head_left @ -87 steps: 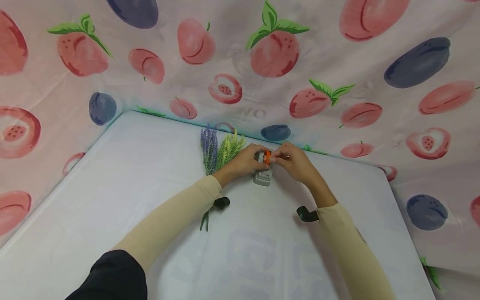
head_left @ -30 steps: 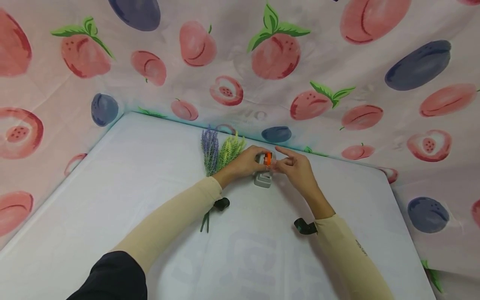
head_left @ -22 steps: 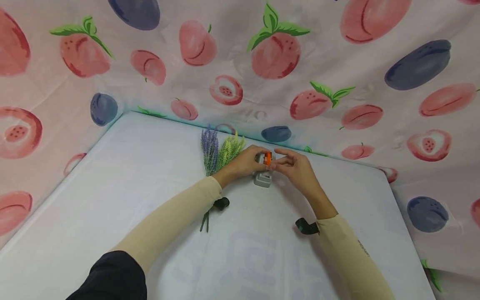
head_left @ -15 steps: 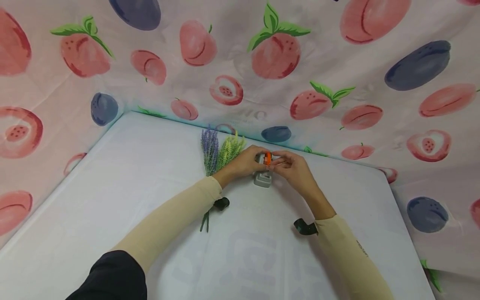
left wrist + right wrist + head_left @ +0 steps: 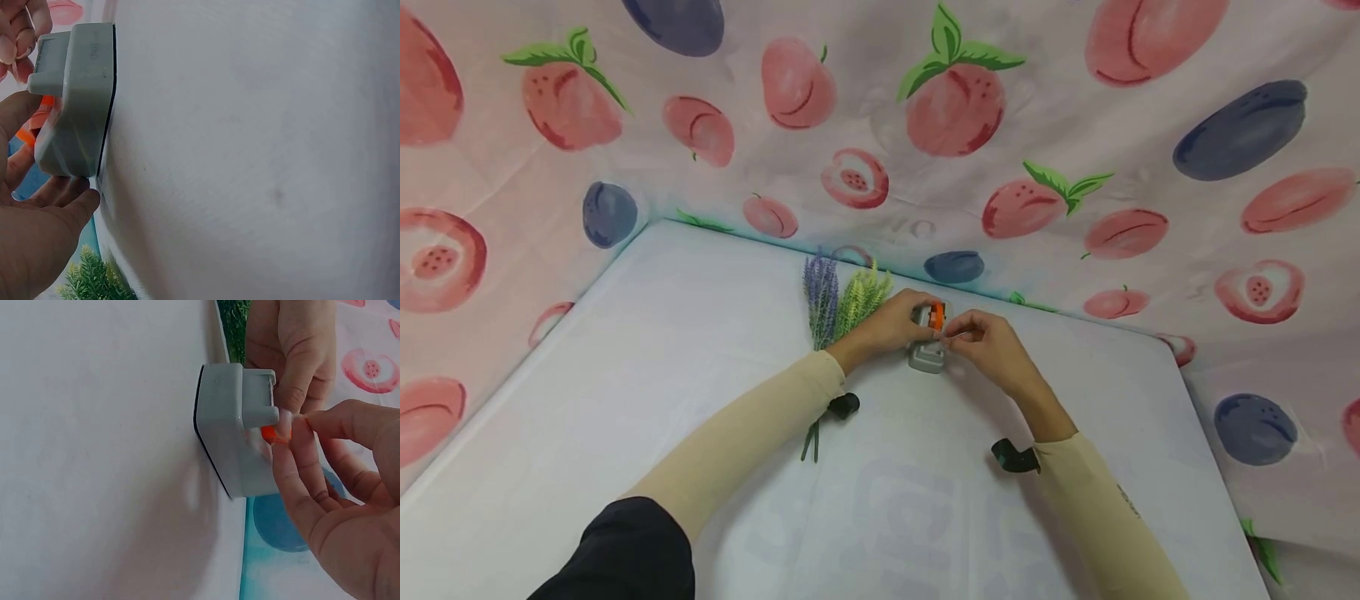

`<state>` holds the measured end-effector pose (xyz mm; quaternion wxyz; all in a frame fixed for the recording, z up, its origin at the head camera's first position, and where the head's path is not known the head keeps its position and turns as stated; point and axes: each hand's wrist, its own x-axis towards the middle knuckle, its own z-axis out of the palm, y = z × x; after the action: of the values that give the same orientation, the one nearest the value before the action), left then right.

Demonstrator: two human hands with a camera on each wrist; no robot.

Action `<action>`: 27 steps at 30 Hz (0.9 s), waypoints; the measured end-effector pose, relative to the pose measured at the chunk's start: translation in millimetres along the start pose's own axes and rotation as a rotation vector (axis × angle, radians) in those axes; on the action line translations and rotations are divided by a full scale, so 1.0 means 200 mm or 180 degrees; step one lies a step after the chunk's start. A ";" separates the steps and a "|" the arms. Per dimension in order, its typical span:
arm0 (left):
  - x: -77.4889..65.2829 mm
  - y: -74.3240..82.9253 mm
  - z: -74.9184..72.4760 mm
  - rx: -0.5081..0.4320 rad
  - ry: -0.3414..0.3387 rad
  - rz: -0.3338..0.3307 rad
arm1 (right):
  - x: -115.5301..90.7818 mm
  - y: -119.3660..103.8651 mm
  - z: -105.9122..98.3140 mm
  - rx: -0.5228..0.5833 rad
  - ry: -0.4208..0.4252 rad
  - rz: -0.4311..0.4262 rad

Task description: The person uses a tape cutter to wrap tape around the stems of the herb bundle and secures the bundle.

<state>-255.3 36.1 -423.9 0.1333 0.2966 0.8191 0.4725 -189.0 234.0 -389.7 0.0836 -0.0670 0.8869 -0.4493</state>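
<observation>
A grey tape dispenser (image 5: 927,358) with an orange hub (image 5: 937,315) stands on the white table near its back edge. My left hand (image 5: 898,321) grips it from the left, thumb on the near side and fingers round the far side. In the left wrist view the dispenser's grey side (image 5: 89,94) shows the fingertips against its end. At the dispenser's front, my right hand (image 5: 992,348) pinches the loose end of clear tape between thumb and forefinger. The right wrist view shows those right-hand fingers (image 5: 300,494) close beside the orange hub; the tape itself is hardly visible.
Purple lavender sprigs (image 5: 822,300) and yellow-green sprigs (image 5: 861,302) lie left of the dispenser, partly under the left forearm, their stems (image 5: 810,442) pointing toward me. A fruit-print cloth (image 5: 880,125) hangs behind the white table (image 5: 715,333).
The right hand has shifted slightly about the dispenser's front; its forefinger, straight a second ago, is now bent in to the thumb. The left hand and dispenser have stayed in place.
</observation>
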 end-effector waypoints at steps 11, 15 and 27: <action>0.00 0.00 0.00 0.0080 0.0010 -0.0009 | 0.00 0.02 -0.03 0.0332 -0.0367 -0.0002; 0.00 0.00 0.00 0.0074 -0.0010 -0.0087 | 0.00 0.04 -0.04 0.0424 -0.0441 0.0053; -0.02 0.03 -0.03 -0.0493 -0.0087 -0.0566 | -0.01 0.05 -0.04 0.0518 -0.0436 0.0086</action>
<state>-253.2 32.0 -415.5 0.2084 0.2179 0.8013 0.5167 -189.4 246.8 -392.8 0.1553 -0.0785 0.8405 -0.5130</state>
